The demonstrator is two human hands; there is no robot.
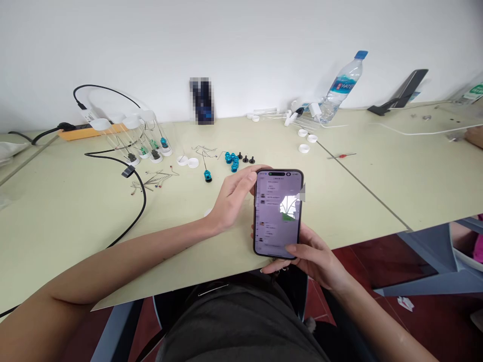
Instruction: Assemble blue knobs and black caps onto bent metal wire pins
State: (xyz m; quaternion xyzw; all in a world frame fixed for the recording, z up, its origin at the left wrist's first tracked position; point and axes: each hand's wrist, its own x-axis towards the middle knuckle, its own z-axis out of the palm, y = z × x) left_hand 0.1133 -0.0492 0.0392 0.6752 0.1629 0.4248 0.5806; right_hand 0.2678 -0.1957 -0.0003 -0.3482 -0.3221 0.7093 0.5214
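Phone (278, 213) first: you hold it upright over the near edge of the bench (56, 221), screen toward you, showing what looks like a chat list, though the text is too small to read. Your right hand (309, 256) cups it from below, fingers wrapped behind the lower part and the thumb resting on the bottom of the screen; your left hand (234, 198) closes on the upper left edge, thumb laid across the top corner. Both hands are shut around the phone, neither spread. To keep it steady, I would let the right palm carry the weight and use the left only as a brace, since the phone hangs partly past the bench edge with nothing under it. Just beyond the phone lie blue knobs (231, 160) in a small cluster, with a few black ones (246, 159) beside them and one blue-headed pin (207, 173) apart to the left. Loose thin metal pins (153, 180) are scattered further left, near a black cable (139, 193). At the back left stand clear tubes (141, 136) with white caps, tilted, each holding a pin with a coloured head at the bottom. Loose white caps (187, 161) lie nearby, more (306, 139) to the right. A water bottle (341, 88) leans against the wall, seemingly holding some water.
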